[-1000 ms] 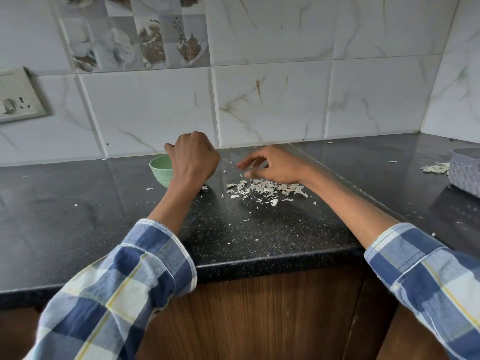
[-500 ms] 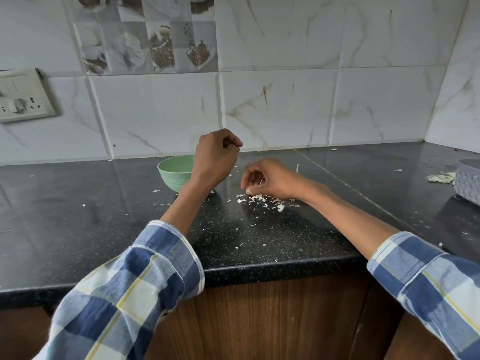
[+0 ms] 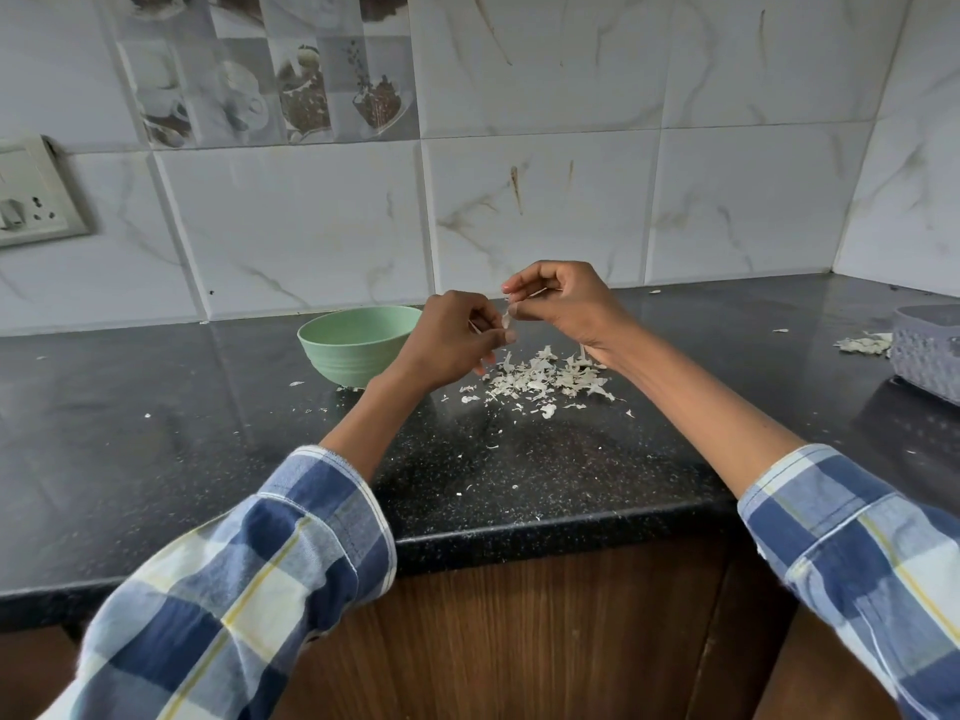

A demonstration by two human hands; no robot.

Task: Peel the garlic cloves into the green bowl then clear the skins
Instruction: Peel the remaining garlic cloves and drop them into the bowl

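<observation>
The green bowl stands on the black counter, just left of my hands; its inside is hidden from here. A heap of pale garlic skins lies on the counter to the bowl's right. Both hands are raised above that heap. My right hand pinches a small garlic piece with a thin skin strip hanging from it. My left hand has its fingers curled and pinches at the same piece from below left.
A grey textured basket sits at the right edge with more skins beside it. Small skin flecks dot the counter. A wall socket is at the left. The tiled wall rises close behind the bowl.
My right hand rose from the skin heap with a small piece. My left hand left the bowl, moved right and met it. The camera view dropped slightly.
</observation>
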